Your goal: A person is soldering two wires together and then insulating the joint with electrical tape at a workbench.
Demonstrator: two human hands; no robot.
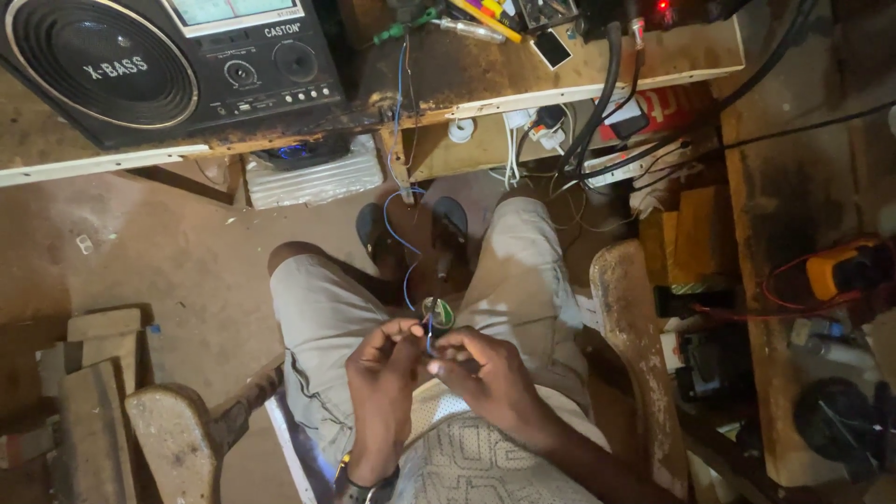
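**Ana:** What are the fingers doing?

**Ben:** The fingertips of the left hand (385, 373) and the right hand (485, 371) are pressed close together. They pinch a thin blue wire (407, 245) between them, over the person's lap.

**Ana:** What is that small round thing?

**Ben:** A little round part (436, 313), shiny and a bit green. It sits just above the fingertips, touching them. What it is, one cannot tell.

**Ana:** Where does the wire go?

**Ben:** Up between the knees to the wooden bench (485, 70).

**Ana:** What else is around?

**Ben:** Dark sandals (377, 233) lie on the floor. A big black radio (168, 65) stands on the bench. A yellow meter (840, 269) with red leads lies on the right.
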